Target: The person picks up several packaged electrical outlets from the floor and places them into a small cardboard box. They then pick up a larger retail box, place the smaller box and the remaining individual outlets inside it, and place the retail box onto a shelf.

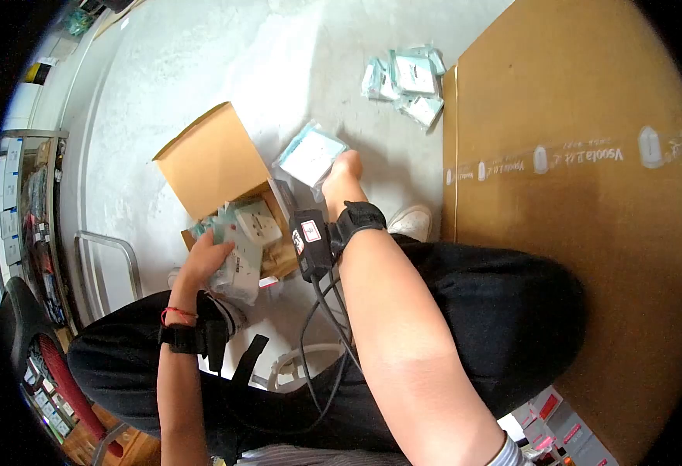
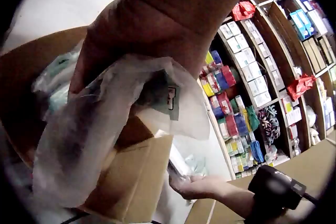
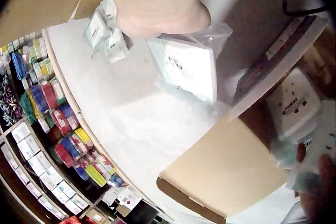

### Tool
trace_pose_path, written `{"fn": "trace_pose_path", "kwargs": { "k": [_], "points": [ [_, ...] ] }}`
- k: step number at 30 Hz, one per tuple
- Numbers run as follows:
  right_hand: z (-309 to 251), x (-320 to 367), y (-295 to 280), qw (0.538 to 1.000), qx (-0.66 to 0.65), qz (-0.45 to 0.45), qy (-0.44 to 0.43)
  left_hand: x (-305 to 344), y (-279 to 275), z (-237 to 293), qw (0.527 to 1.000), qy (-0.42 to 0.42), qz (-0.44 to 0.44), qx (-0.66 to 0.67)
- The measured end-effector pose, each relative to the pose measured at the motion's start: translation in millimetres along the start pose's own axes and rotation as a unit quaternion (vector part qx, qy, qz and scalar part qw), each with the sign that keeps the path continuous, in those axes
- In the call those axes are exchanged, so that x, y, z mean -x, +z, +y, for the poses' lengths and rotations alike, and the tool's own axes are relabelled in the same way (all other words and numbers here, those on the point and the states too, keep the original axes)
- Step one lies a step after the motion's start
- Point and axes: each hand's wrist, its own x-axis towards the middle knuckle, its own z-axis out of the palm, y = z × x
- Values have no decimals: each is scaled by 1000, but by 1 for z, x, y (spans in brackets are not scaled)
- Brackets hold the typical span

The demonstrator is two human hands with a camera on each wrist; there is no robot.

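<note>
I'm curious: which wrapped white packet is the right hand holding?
The lone packet, between the open box and the floor pile; the others cluster there.

White packet (image 1: 315, 158) in teal-tinted wrapping (image 1: 293, 155), tan box (image 1: 215, 161), brown carton (image 1: 570, 93), black trousers (image 1: 504, 318), red bracelet (image 1: 178, 311)

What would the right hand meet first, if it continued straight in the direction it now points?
Beyond the white packet it holds, the right hand seems to have only pale floor ahead, as far as the head view shows; its height is unclear.
</note>
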Motion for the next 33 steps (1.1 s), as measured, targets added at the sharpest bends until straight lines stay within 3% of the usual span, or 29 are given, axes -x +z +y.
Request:
{"fn": "trace_pose_path", "kwargs": {
  "k": [3, 9, 12, 15, 17, 19, 21, 23, 24, 25, 27, 29, 31, 33],
  "points": [
    [-2, 0, -1, 1000, -5, -6, -10, -5, 6, 15, 991, 99, 75, 56],
    [-5, -4, -7, 1000, -7, -11, -20, -14, 0, 22, 972, 94, 201, -73],
    [-7, -4, -5, 998, -30, -46, -14, -14, -7, 3, 981, 91, 170, 14],
    [-12, -1, -7, 993, -49, -106, -19, 7, -28, 0, 988, 2, 138, 69],
    [-18, -2, -12, 988, -41, -146, -21, 8, -57, -34, 981, -4, 66, 183],
    [-20, 2, -7, 991, 16, -130, -22, 26, -81, -44, 968, -22, 41, 248],
    [-23, 24, 5, 964, 113, -241, 20, 33, -96, -64, 967, -11, 48, 248],
    [-28, 23, 5, 860, 148, -462, 159, 46, -90, -57, 983, -44, 118, 137],
    [-22, 36, 15, 751, 231, -599, 158, 51, -87, -53, 984, -60, 149, 80],
    [-10, 57, 27, 728, 366, -570, 111, 49, -83, -58, 992, -49, 112, 44],
    [27, 104, 51, 637, 607, -476, 5, 36, -69, -72, 999, -25, 34, -31],
    [74, 58, 48, 368, 647, -655, -130, 35, -53, -76, 997, 57, -19, -46],
    [94, 93, 35, 164, 814, -517, -207, 29, -38, -81, 989, 121, -59, -63],
    [97, 101, 19, 205, 866, -424, -170, 17, -25, -90, 979, 166, -84, -82]
  ]
}}
